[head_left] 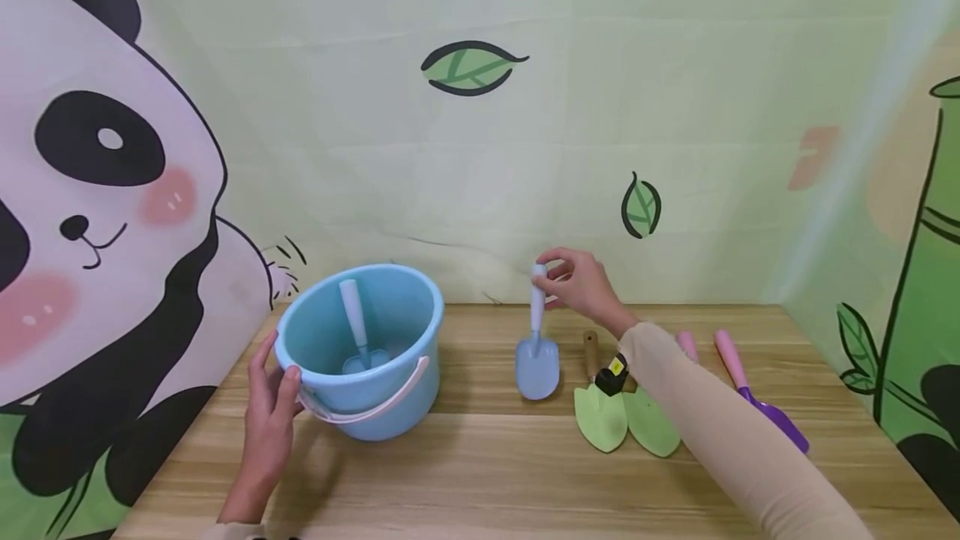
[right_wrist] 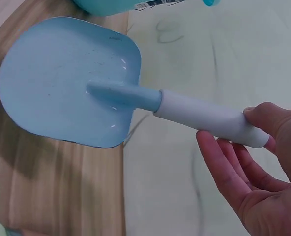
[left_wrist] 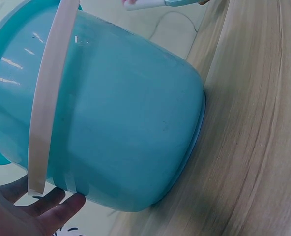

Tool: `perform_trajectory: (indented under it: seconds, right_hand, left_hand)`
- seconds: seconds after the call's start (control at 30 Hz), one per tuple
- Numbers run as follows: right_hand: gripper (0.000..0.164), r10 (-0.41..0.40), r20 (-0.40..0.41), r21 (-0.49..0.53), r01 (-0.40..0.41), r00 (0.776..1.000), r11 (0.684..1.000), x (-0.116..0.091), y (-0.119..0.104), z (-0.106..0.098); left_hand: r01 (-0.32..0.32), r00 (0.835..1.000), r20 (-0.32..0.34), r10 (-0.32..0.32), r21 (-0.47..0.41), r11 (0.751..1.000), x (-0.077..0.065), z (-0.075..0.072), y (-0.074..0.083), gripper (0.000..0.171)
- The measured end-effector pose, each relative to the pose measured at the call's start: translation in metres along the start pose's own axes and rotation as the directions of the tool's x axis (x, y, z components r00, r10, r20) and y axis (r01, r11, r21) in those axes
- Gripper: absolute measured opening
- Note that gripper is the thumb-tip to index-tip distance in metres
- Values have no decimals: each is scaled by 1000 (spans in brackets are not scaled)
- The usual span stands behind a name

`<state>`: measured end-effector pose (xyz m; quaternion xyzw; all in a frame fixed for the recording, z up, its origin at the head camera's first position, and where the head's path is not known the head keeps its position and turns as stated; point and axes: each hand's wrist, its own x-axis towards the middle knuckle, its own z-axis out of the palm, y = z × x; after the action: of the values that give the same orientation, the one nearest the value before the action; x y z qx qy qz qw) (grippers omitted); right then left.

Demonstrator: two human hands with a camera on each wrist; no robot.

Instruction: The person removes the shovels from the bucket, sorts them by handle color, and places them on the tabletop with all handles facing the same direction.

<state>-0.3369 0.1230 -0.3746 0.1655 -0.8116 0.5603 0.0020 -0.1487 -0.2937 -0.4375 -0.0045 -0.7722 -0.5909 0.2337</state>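
A light blue bucket (head_left: 405, 390) with a pale handle (head_left: 375, 408) stands on the left of the table. My left hand (head_left: 268, 415) rests its fingers against the bucket's left side, just under the rim; its fingertips (left_wrist: 69, 204) touch the outer wall in the left wrist view. Inside the bucket leans a blue shovel (head_left: 352, 311), white handle up. Right of the bucket, my right hand (head_left: 581, 280) pinches the end of a second blue shovel's white handle (right_wrist: 204, 115) between thumb and fingers. That shovel's blade (right_wrist: 62, 81) hangs downward, over the tabletop in the head view.
Two green-bladed trowels (head_left: 600, 417) lie to the right, partly behind my right forearm. Farther right is a purple shovel (head_left: 780, 419) with a pink handle, and another pink handle (head_left: 687, 345) shows beside the sleeve. A printed panda cloth (head_left: 525, 190) hangs behind the wooden table (head_left: 480, 473).
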Motion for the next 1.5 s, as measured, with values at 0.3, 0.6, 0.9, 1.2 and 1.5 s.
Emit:
perform_trajectory:
  seconds: [0.3,0.6,0.9,1.2,1.5]
  right_hand:
    - [33,61,26,8,-61,998,998,-3,14,7]
    - [29,58,2,-19,-58,998,998,-7,21,14]
    - [31,88,-13,48,-87,996,995,-8,34,18]
    - [30,147,14,59,-147,989,987,-10,46,19]
    - [32,267,44,2,-268,963,964,-14,48,24]
  left_hand:
    - [-5,1000,-2,5,-1,1000,-1,0,1,60]
    - [9,1000,9,-9,-3,1000,0,-1,1,61]
    - [13,1000,11,-13,-11,1000,0,-1,1,61]
    - [10,1000,6,-10,-31,999,0,-1,1,60]
    - [-4,1000,9,5,-66,998,0,0,0,59]
